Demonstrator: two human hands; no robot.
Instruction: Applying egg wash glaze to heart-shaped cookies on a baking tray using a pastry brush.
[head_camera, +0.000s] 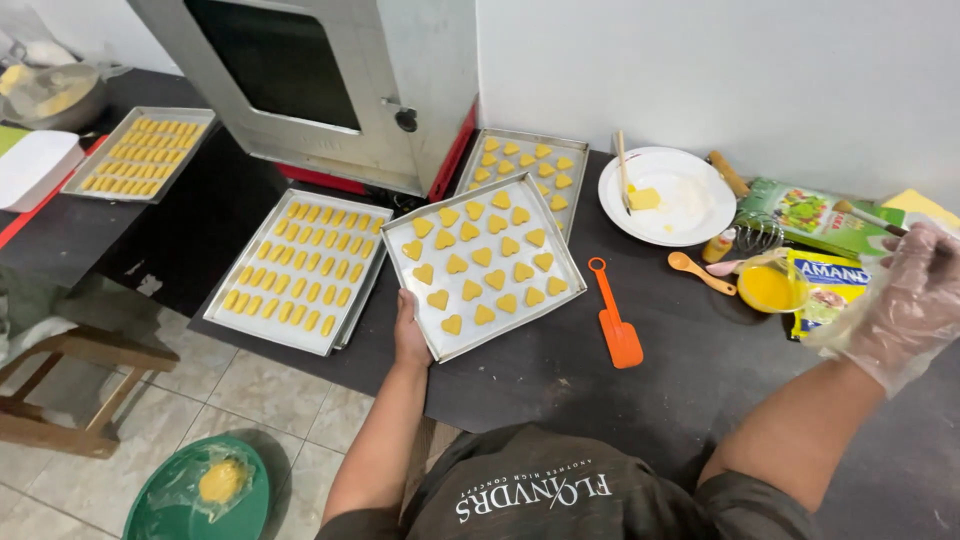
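My left hand (409, 333) grips the near left corner of a metal baking tray (562, 290) filled with several yellow heart-shaped cookies (482, 257). The tray lies tilted, overlapping a second tray of hearts (578, 150) behind it. My right hand (905, 300), in a clear plastic glove, is raised at the right and holds a brush with a wooden handle (868, 217). Just left of it stands a small glass bowl of yellow liquid (768, 287).
On the dark table: an orange spatula (616, 325), a white plate with butter (668, 196), an orange spoon (699, 271), a whisk, packets. Two trays of rectangular cookies (297, 268) (141, 152) lie at left. A metal oven (330, 75) stands behind. A green basin (200, 495) sits on the floor.
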